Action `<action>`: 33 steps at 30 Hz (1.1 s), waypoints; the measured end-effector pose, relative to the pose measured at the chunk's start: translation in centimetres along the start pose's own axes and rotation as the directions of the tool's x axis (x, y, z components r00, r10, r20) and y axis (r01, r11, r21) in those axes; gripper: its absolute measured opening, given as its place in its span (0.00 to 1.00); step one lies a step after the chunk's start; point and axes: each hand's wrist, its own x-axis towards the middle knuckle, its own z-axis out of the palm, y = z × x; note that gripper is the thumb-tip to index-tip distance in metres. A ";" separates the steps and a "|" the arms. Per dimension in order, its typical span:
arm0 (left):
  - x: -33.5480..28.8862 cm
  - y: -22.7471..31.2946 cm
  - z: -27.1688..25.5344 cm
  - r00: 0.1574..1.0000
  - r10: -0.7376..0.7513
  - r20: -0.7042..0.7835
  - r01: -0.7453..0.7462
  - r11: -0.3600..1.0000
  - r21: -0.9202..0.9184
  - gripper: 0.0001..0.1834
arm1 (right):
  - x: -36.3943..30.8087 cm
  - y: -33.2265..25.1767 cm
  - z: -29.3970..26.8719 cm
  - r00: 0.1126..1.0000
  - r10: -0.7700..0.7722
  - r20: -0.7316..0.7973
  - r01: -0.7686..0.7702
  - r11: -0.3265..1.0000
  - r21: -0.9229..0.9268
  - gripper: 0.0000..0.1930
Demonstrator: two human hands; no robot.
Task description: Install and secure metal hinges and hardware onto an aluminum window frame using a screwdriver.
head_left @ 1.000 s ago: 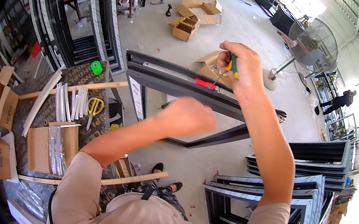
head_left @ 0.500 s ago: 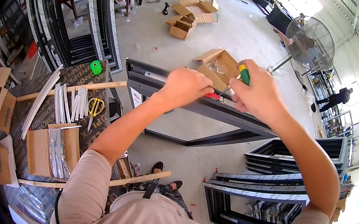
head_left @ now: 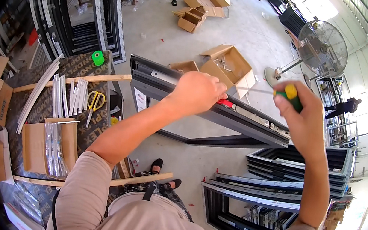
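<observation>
A dark grey metal window frame (head_left: pixel 243 125) stands in front of me, its grooved top edge running from left to right. My left hand (head_left: pixel 198 92) rests on that edge with its fingers closed; what they pinch is hidden. A small red piece (head_left: pixel 226 103) sits in the groove beside those fingertips. My right hand (head_left: pixel 302 116) is wrapped round the green and yellow handle of a screwdriver (head_left: pixel 294 98). Its shaft points left, blurred and lifted clear of the frame, toward my left hand. Metal fittings (head_left: pixel 258 118) lie along the groove to the right.
To my left, a workbench (head_left: pixel 98 129) bears scissors (head_left: pixel 96 103), a green roll (head_left: pixel 98 58), white strips and cardboard boxes. Open cartons (head_left: pixel 227 65) sit on the floor beyond the frame. A large fan (head_left: pixel 323 48) stands far right; more frames (head_left: pixel 252 194) are stacked near right.
My right hand has pulled the screwdriver back, up and to the right, away from the groove. My left hand stays on the frame edge. The view has shifted slightly.
</observation>
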 end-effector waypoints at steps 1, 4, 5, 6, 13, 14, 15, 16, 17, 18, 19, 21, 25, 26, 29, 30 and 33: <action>0.0 0.0 0.0 1.000 0.012 -0.023 -0.012 1.000 0.008 0.12 | -0.6 0.2 0.2 0.995 -0.089 -0.047 0.088 0.996 -0.016 0.09; -0.3 0.0 0.0 0.999 0.031 -0.044 -0.030 0.999 0.031 0.12 | -1.1 0.5 1.0 0.998 -0.001 -0.063 0.004 0.998 0.059 0.08; -0.1 0.1 0.0 0.998 0.052 -0.046 -0.050 0.998 0.041 0.12 | -1.2 0.6 1.2 0.999 -0.009 -0.039 0.010 0.999 0.035 0.09; -0.1 0.1 0.0 0.998 0.055 -0.041 -0.054 0.998 0.039 0.12 | -1.2 0.9 1.4 0.999 -0.003 -0.040 0.004 0.999 0.037 0.09; -0.2 0.2 -0.1 0.994 0.072 -0.087 -0.067 0.997 0.049 0.10 | -0.8 2.3 2.7 0.999 -0.039 0.030 0.038 0.999 0.033 0.10; -0.2 0.1 -0.1 0.992 0.075 -0.100 -0.072 0.997 0.040 0.09 | -0.7 2.5 2.8 0.999 -0.045 0.029 0.045 0.999 0.031 0.10; -0.3 0.1 0.0 0.993 0.076 -0.095 -0.073 0.997 0.040 0.09 | -0.7 2.7 2.8 0.998 -0.052 0.027 0.051 0.998 0.029 0.10; -0.3 0.1 0.0 0.993 0.076 -0.093 -0.072 0.996 0.046 0.09 | -0.7 2.8 2.9 0.998 -0.049 0.027 0.048 0.998 0.031 0.10; -0.3 0.0 0.0 0.993 0.077 -0.090 -0.072 0.996 0.052 0.09 | -0.8 2.9 2.9 0.997 -0.081 0.010 0.081 0.997 0.014 0.10; -0.3 0.0 0.0 0.993 0.078 -0.086 -0.073 0.996 0.051 0.09 | -0.8 2.9 2.9 0.993 -0.114 -0.007 0.114 0.994 -0.005 0.10; -0.3 0.0 0.0 0.993 0.080 -0.092 -0.076 0.996 0.053 0.08 | -0.8 2.9 2.9 0.994 -0.110 -0.007 0.110 0.994 -0.002 0.10; -0.3 0.1 -0.1 0.992 0.086 -0.094 -0.082 0.995 0.052 0.08 | -0.8 2.9 2.8 0.993 -0.118 0.017 0.119 0.992 -0.048 0.10; -0.1 0.2 0.0 0.993 0.083 -0.085 -0.078 0.995 0.062 0.08 | -1.1 3.3 3.0 0.992 -0.125 -0.002 0.125 0.992 -0.029 0.10; -0.1 0.2 0.0 0.991 0.089 -0.096 -0.083 0.994 0.065 0.07 | -1.2 3.4 3.0 0.992 -0.128 -0.013 0.127 0.992 -0.022 0.10; -0.2 0.0 0.0 0.990 0.090 -0.107 -0.083 0.994 0.071 0.07 | -1.0 2.5 2.7 0.997 -0.078 -0.009 0.078 0.997 0.024 0.09; -0.2 -0.1 -0.1 0.991 0.087 -0.106 -0.080 0.994 0.070 0.07 | -0.9 2.2 2.6 1.000 -0.024 0.006 0.024 0.998 0.061 0.09; -0.1 -0.1 0.0 0.993 0.078 -0.094 -0.071 0.995 0.071 0.08 | -0.9 2.6 2.6 1.000 -0.029 -0.010 0.029 0.998 0.051 0.08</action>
